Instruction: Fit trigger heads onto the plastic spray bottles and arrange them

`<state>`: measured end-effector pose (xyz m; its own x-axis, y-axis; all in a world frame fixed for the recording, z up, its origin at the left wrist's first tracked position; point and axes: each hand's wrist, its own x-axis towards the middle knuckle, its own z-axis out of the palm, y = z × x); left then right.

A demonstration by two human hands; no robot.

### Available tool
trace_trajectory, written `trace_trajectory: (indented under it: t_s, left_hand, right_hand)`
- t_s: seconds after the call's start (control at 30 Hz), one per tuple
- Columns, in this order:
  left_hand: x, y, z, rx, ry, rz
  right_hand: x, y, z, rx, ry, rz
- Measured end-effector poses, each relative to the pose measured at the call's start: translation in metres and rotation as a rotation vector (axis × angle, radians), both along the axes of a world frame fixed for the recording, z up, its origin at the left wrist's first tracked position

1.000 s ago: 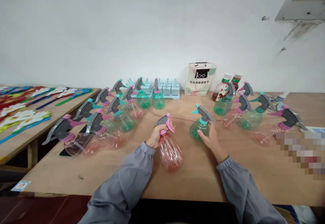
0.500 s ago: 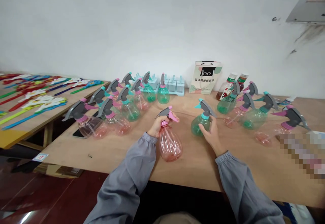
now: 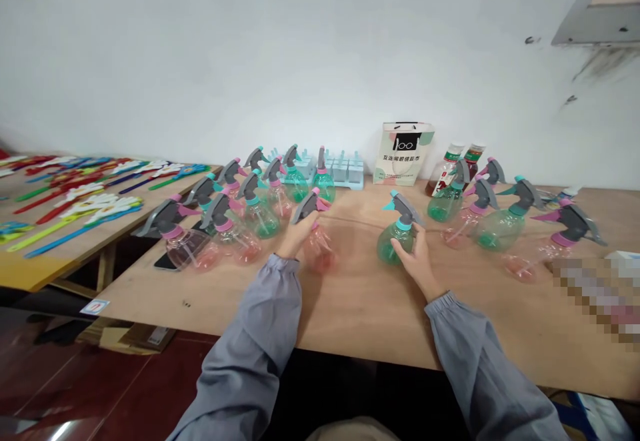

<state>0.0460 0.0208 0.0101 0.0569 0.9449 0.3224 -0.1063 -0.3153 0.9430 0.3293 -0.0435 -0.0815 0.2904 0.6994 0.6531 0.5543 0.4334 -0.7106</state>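
Observation:
My left hand (image 3: 299, 233) is closed around the neck of a pink spray bottle (image 3: 321, 249) with a grey and pink trigger head. My right hand (image 3: 414, 254) wraps the near right side of a green spray bottle (image 3: 390, 243), whose head is grey and turquoise; it stands upright on the table. To the left, several pink and green spray bottles (image 3: 261, 217) stand in rows. Another group, with a clear-pink bottle (image 3: 537, 257) nearest me, stands to the right.
At the back are pale blue ice-pop moulds (image 3: 349, 174), a printed paper bag (image 3: 404, 154) and two dark drink bottles (image 3: 443, 173). A phone (image 3: 167, 263) lies behind the left bottles. Flower-topped sticks (image 3: 85, 224) cover another table at left. A blurred patch (image 3: 595, 294) is at right.
My left hand has carried the pink spray bottle away from me and slightly left. My right hand stays on the green bottle. The view has shifted a little.

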Motion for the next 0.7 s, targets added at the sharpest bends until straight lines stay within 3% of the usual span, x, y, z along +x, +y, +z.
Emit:
trace_trajectory:
  t_s: [0.1, 0.23, 0.47, 0.7]
  left_hand:
    - [-0.012, 0.024, 0.009, 0.182, 0.172, 0.143]
    - [-0.016, 0.055, 0.005, 0.294, 0.213, 0.252]
    - [-0.005, 0.097, -0.013, 0.294, 0.109, 0.447]
    - [0.004, 0.127, -0.025, 0.218, 0.125, 0.432]
  right_hand:
    - [-0.001, 0.000, 0.001, 0.006, 0.007, 0.002]
    - [-0.002, 0.001, 0.000, 0.018, 0.011, -0.007]
    - [-0.003, -0.001, 0.000, -0.010, 0.029, 0.025]
    - [-0.006, -0.003, 0.001, -0.013, 0.021, 0.061]
